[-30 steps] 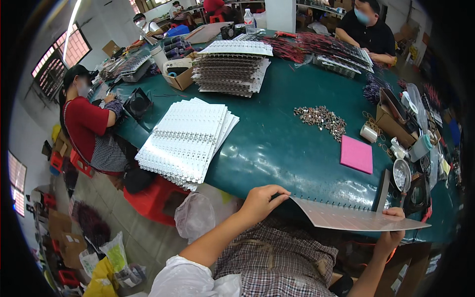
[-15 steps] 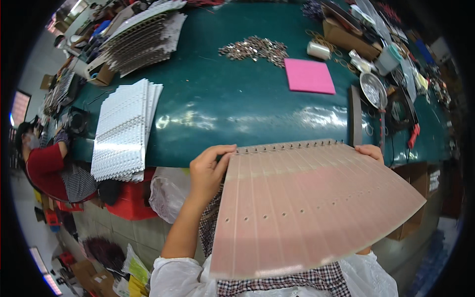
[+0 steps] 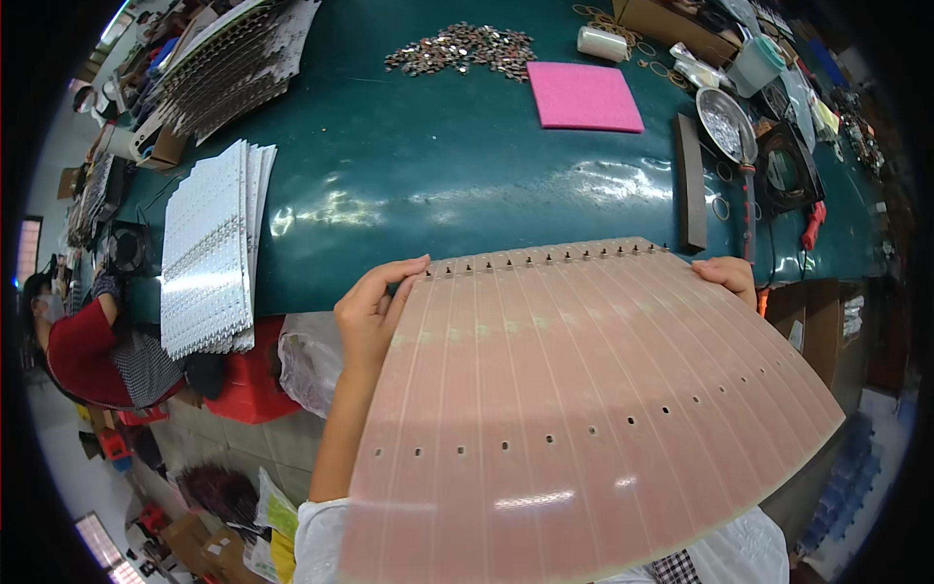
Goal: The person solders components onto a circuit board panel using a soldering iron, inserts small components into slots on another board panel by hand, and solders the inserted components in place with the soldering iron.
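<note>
Left hand point(image 3: 375, 307) pinches the slotted pink panel point(image 3: 584, 380) at its far left corner! Right hand point(image 3: 728, 277) grips the far right edge, fingers bunched, thumb hidden. The panel spans between both hands' fingers, fanning bodyward; beyond them, a bright pink pad point(image 3: 585, 97).

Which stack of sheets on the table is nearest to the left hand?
The low white stack, at the near edge of the table; the taller stack of sheets stands farther back.
</note>
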